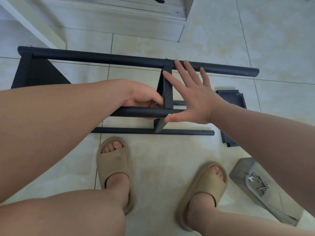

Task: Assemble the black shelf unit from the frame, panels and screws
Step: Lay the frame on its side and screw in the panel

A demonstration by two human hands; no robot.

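The black shelf frame lies on its side on the tiled floor, with long round tubes running left to right and a black panel standing between them. My left hand curls around the near upper tube just left of that panel, with a small silver part at its fingertips. My right hand is spread flat, fingers straight, against the panel's right face, thumb beside a silver screw in the tube. A second black panel lies on the floor at right, partly hidden by my right forearm.
A clear plastic bag with screws and a small wrench lies at the lower right. My feet in beige slippers stand just in front of the frame. A white furniture leg and white cabinet base stand behind it.
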